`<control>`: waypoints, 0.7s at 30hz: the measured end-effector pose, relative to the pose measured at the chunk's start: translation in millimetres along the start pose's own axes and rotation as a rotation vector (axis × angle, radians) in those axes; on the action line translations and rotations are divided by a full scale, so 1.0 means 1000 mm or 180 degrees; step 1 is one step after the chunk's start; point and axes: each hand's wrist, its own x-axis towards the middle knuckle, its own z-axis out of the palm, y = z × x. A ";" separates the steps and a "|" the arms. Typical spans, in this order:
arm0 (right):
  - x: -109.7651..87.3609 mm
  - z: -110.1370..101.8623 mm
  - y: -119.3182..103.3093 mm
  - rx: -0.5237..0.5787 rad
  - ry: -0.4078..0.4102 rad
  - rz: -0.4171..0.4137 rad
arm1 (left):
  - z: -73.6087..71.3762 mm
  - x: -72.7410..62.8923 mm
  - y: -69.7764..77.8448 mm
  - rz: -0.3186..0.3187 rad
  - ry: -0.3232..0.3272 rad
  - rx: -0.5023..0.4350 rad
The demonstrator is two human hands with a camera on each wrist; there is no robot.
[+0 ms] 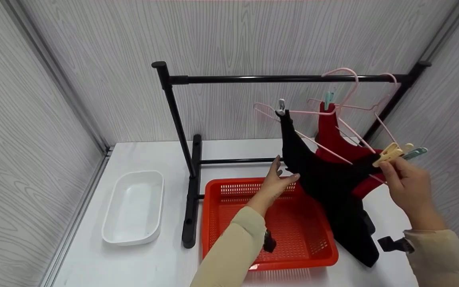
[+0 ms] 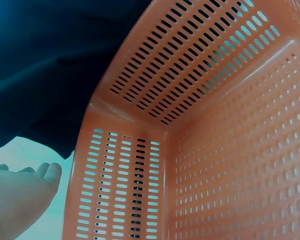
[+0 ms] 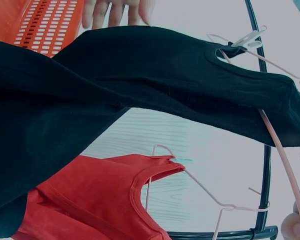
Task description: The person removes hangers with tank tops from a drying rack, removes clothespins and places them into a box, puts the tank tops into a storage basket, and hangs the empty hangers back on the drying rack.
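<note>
While my right hand (image 1: 412, 187) pinches the yellow clip (image 1: 389, 154), my left hand (image 1: 273, 185) is splayed near the black shirt (image 1: 331, 179). I'd clip it squarely.

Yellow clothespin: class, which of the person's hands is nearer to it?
Right: the right hand pinches the yellow clothespin; the left hand is away to its left, by the black garment.

A pale beige long sleeve (image 1: 229, 247) reaches the wrist of the bare left hand (image 1: 273, 185), and a matching sleeve (image 1: 438, 255) that of the bare right hand (image 1: 412, 189). A small, angular black fitting (image 1: 269, 242) juts from each cuff (image 1: 250, 221).
</note>
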 end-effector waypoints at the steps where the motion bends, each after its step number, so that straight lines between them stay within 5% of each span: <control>1: 0.000 0.001 -0.001 0.0023 -0.0007 -0.0026 | 0.000 0.000 -0.001 0.0010 -0.0030 -0.0013; 13: 0.002 0.006 -0.003 0.0057 -0.0028 -0.0068 | 0.013 -0.003 -0.003 0.0157 -0.0512 0.0260; 17: 0.002 0.006 -0.004 0.0064 -0.0023 -0.0036 | 0.019 -0.005 -0.007 0.0241 -0.0543 0.0409; 21: 0.001 0.006 -0.005 0.0121 0.0007 -0.0024 | 0.024 -0.007 -0.009 0.0104 -0.0429 0.0155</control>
